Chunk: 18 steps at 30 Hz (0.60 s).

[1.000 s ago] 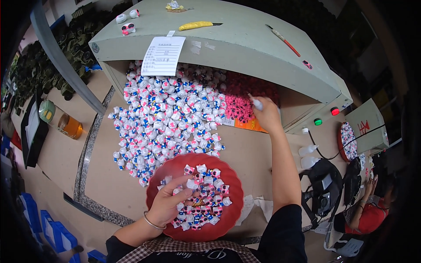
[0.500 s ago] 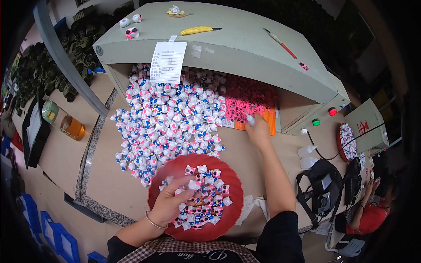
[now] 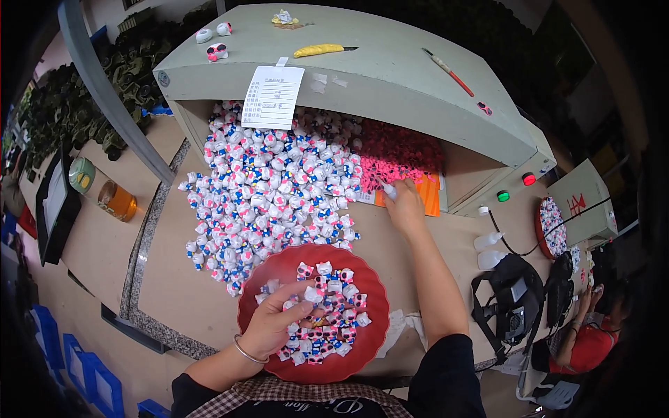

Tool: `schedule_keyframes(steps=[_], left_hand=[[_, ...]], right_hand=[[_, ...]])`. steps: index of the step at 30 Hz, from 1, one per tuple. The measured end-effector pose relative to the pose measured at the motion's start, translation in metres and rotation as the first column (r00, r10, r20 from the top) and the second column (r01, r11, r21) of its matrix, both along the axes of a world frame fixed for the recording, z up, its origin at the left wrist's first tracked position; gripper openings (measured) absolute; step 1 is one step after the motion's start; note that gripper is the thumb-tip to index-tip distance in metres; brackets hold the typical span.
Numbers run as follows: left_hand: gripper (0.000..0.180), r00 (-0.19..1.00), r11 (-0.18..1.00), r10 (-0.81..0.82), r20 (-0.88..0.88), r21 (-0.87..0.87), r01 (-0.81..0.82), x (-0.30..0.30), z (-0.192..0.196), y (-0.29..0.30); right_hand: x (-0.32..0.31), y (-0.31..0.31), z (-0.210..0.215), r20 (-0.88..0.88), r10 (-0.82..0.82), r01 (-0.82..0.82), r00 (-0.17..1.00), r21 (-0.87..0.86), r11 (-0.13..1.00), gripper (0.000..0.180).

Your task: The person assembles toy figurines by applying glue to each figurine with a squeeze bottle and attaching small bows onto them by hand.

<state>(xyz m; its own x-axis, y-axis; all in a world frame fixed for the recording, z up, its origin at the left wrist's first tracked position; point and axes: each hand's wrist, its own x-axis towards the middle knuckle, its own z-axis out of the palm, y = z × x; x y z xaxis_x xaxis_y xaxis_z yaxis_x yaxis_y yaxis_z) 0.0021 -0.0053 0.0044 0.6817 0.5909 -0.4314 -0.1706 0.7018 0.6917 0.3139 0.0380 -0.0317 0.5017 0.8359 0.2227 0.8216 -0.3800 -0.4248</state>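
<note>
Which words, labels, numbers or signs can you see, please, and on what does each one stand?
Writing described, not copied:
White rectangular paper label: printed rows with handwriting, small.
Grey-green metal box: large red marks.
Black cloth garment: white lettering, unclear.
Any other lettering is too small or blurred to read.

Tan worktable (image 3: 167,258), speckled edging (image 3: 178,340), grey post (image 3: 109,94)

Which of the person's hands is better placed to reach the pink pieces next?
Probably the right hand: it is beside the pink pieces, gripping a white bottle. The left hand is farther off, holding a white figurine over the red bowl.
</note>
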Motion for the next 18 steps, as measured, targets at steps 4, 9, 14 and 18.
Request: schedule_keyframes(steps=[4, 9, 14, 18], left_hand=[[0.036, 1.000, 1.000, -0.012, -0.004, 0.003, 0.012, 0.000, 0.001, 0.001], [0.037, 1.000, 1.000, -0.012, 0.001, 0.009, 0.012, 0.000, 0.001, -0.001], [0.037, 0.995, 0.997, -0.073, 0.073, 0.043, 0.070, -0.003, 0.003, -0.001], [0.034, 0.974, 0.974, -0.183, 0.131, 0.157, 0.162, 0.000, 0.011, -0.003]], right_hand=[[0.004, 0.003, -0.002, 0.026, 0.026, -0.027, 0.999, 0.018, 0.999, 0.023], [0.005, -0.013, 0.012, -0.101, -0.030, 0.041, 0.994, 0.107, 0.993, 0.019], [-0.042, -0.058, 0.062, -0.827, 0.196, 0.060, 0.526, 0.266, 0.962, 0.009], [-0.110, -0.106, 0.073, -0.919, 0.283, -0.090, 0.276, 0.268, 0.959, 0.010]])
